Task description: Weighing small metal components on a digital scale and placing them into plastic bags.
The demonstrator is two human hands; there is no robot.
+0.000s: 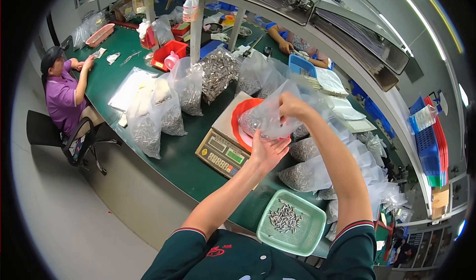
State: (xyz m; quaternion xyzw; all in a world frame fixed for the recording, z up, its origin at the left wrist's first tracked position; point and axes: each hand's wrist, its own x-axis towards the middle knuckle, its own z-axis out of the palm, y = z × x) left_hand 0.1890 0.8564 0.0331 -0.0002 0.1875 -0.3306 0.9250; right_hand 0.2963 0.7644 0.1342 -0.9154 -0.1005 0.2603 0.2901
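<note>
A clear plastic bag [265, 115] of small metal parts lies tilted in a round orange-red bowl [236, 112]. The bowl sits on a beige digital scale [221, 152] with a lit green display. My right hand [293, 106] pinches the bag's gathered upper part. Lower down, my left hand [268, 152] cups the bag's near side, thumb against the plastic and fingers partly behind it, by the bowl's rim. Close to my body, a light green plastic basket [310, 233] holds loose metal pins [286, 218].
Filled clear bags [146, 131] stand left of the scale; more bags [305, 173] crowd the right. A large bag of metal pieces [216, 74] stands behind. A shelf post [197, 25] rises at the back. One co-worker [64, 91] sits far left; another's arms [285, 42] show across the table.
</note>
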